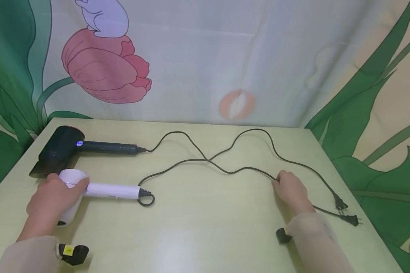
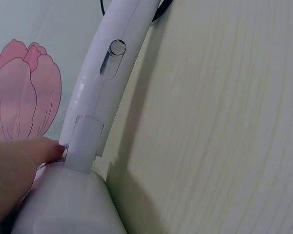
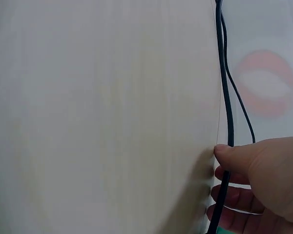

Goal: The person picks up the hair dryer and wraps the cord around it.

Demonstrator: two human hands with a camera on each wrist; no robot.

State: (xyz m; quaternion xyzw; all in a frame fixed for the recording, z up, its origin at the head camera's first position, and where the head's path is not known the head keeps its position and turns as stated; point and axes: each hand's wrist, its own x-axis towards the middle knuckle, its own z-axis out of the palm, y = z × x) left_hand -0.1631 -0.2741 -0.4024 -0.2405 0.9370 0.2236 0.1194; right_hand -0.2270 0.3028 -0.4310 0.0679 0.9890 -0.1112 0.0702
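Where the left hand (image 1: 52,197) grips, the white hairdryer's handle (image 1: 112,190) points right.

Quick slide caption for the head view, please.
Left hand grips a pale hair dryer beside a dark hair dryer; right hand holds a black cord.

A pale cream, wood-grained rectangular worktop (image 1: 198,239) carries two hair dryers along its left side. The glossy black hair dryer with a flared nozzle (image 1: 59,146) lies farther back, its straight handle pointing right; the pale lilac plastic hair dryer (image 1: 112,190) lies nearer the front, handle likewise rightward. Their thin black cables meet mid-worktop, and two black two-pin plugs, upper (image 1: 341,203) and lower (image 1: 350,220), lie close together near the right edge.
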